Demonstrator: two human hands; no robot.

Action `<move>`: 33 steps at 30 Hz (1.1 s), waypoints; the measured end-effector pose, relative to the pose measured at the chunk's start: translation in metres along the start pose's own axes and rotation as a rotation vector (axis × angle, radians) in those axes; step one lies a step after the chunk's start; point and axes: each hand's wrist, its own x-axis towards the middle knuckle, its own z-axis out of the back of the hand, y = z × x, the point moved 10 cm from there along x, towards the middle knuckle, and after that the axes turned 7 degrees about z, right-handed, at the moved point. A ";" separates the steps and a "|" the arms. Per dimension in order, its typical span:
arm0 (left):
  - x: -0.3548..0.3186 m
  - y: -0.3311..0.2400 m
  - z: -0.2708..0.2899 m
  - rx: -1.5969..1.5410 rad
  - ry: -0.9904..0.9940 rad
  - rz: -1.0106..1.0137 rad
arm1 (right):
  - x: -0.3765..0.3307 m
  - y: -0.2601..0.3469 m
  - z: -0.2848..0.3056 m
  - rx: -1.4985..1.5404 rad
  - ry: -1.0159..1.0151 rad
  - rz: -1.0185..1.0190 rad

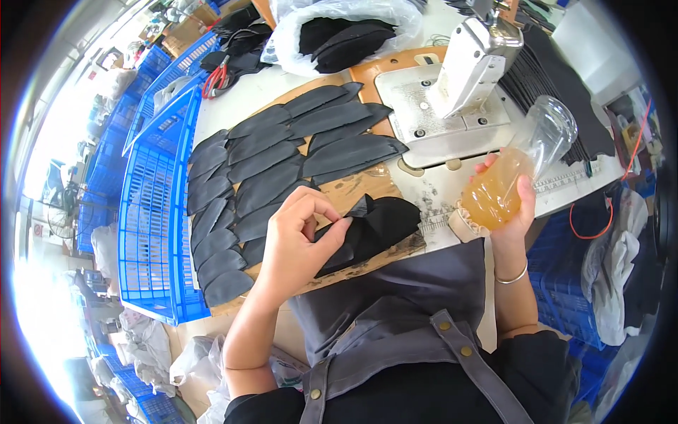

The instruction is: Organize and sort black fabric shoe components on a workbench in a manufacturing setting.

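My left hand (pixel 300 244) pinches the raised edge of a black leaf-shaped piece (pixel 388 225), which looks like fabric or leather, at the board's near edge. My right hand (pixel 514 230) is wrapped round a clear plastic bottle (pixel 498 187) of amber liquid. The bottle is tilted, its pale ruffled end (pixel 466 222) pointing down and left, apart from the black piece. Rows of overlapping dark leaf-shaped pieces (pixel 268 159) cover the wooden board (pixel 395 185) beyond my left hand.
A white sewing machine (pixel 459 78) stands at the back right. A blue plastic crate (pixel 152 233) borders the board on the left. Red-handled scissors (pixel 217 79) and a clear bag (pixel 282 42) of black pieces lie at the back. Long dark strips (pixel 551 85) lie right of the machine.
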 end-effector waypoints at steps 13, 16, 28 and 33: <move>-0.002 -0.020 -0.013 0.067 -0.013 -0.180 | -0.050 -0.031 -0.129 0.398 0.423 -0.513; -0.002 -0.008 0.004 0.075 -0.038 -0.056 | -0.044 -0.030 -0.115 0.283 0.336 -0.422; -0.041 0.011 0.190 0.491 -1.081 -0.215 | -0.035 -0.025 -0.107 0.343 0.372 -0.321; 0.030 0.037 0.124 0.750 -0.814 -0.280 | -0.037 -0.029 -0.107 0.433 0.312 -0.352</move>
